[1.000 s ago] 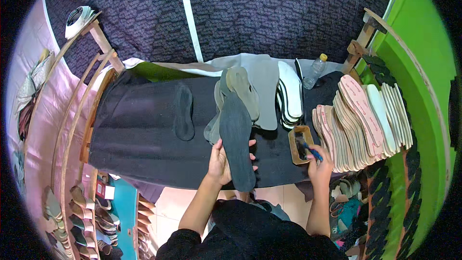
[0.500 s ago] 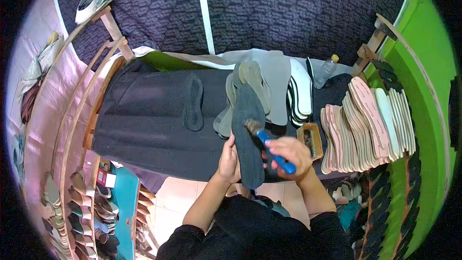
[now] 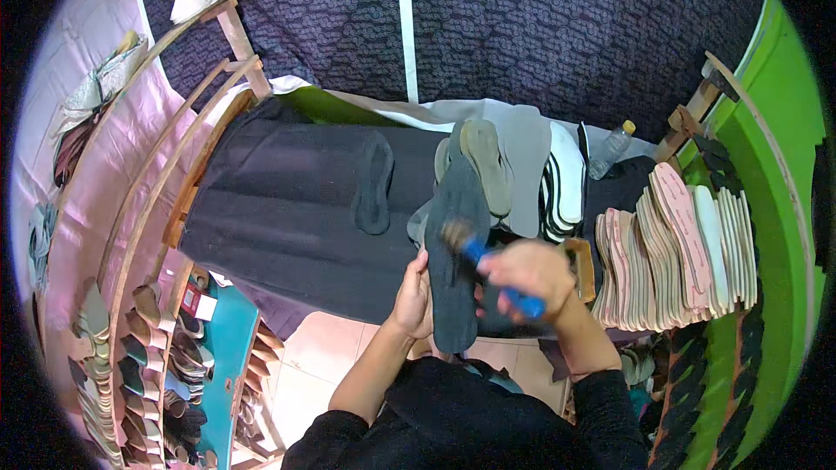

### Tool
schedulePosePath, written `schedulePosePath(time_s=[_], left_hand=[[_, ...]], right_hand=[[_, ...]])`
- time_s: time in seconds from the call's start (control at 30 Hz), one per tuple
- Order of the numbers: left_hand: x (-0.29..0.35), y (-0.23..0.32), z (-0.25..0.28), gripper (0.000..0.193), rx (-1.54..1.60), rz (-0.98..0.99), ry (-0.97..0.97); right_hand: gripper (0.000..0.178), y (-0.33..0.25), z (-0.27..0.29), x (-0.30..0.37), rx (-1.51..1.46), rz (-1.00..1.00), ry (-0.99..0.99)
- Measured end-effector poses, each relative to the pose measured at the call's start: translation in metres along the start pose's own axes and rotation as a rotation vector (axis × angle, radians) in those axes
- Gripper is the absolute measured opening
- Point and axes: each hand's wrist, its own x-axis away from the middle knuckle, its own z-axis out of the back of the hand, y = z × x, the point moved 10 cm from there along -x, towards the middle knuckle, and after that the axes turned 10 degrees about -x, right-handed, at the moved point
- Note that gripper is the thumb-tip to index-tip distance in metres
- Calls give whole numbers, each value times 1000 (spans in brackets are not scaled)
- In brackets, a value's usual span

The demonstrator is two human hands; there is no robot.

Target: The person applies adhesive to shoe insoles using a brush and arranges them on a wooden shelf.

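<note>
My left hand [image 3: 413,298] grips the edge of a long dark grey shoe insole [image 3: 455,305] near the table's front. In my right hand [image 3: 533,271] is a brush [image 3: 475,250] with a blue handle, slightly blurred. Its bristles meet the upper face of the insole around the middle; whether they press on it I cannot tell. Just beyond the held insole lie olive-grey insoles [image 3: 486,165], partly covered by it. A small tan box [image 3: 580,268] sits by my right wrist, its inside mostly hidden by my hand.
One dark insole [image 3: 374,183] lies on the black-covered table [image 3: 287,200]. Grey insoles [image 3: 527,174], white insoles [image 3: 568,174] and a clear bottle [image 3: 613,150] stand toward the back right. Rows of pink and beige insoles [image 3: 670,244] fill the right end. Racks with footwear [image 3: 144,365] flank the left.
The whole view has shifted, so the table sits a little further right and lower. The brush has moved slightly along the insole toward me. Both hands keep their holds.
</note>
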Motion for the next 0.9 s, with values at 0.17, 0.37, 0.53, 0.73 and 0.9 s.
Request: schedulePosePath(time_s=[0.17,0.37,0.53,0.73,0.9], left_hand=[[0,7,11,61,-35,-12,59],[0,0,2,61,-29,40,-36],[10,-3,43,56,32,64,311],[10,4,14,53,-183,65,59],[9,9,5,50,-96,31,-44]], right_hand=[[25,-13,-26,6,-102,106,-240],[16,14,0,-14,179,145,-108],[10,-12,-21,-10,-29,222,-247],[16,-2,-12,-11,117,232,-204],[12,2,3,-25,80,205,-163]])
